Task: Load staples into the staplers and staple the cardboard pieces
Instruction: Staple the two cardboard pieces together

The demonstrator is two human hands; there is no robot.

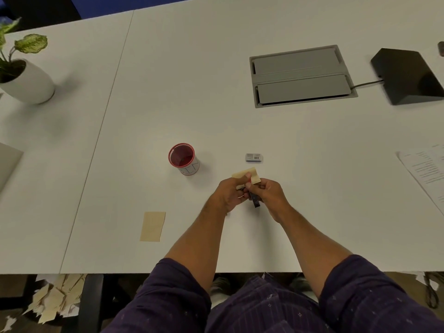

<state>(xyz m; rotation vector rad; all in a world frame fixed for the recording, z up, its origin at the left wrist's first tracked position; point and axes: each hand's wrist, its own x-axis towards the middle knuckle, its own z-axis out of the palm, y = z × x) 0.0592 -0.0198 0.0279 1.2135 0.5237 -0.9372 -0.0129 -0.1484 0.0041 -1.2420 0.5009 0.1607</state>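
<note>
The table point(216, 111) is a smooth, matt white laminate, and the cardboard piece point(152, 226) lying on it looks like dull tan card (flat, unprinted). The red cup point(183, 158) has a fine mesh wall, the plant pot point(31, 85) a smooth white finish, and the sleeves point(173, 292) are dark patterned cloth.

Both bare forearms reach forward over the table from rolled dark purple sleeves, and the 2 hands meet close together. The left hand point(229, 192) has its fingers curled, thumb pinching on top. The right hand point(269, 192) is curled too, knuckles turned outward, fingers wrapped tight.
</note>
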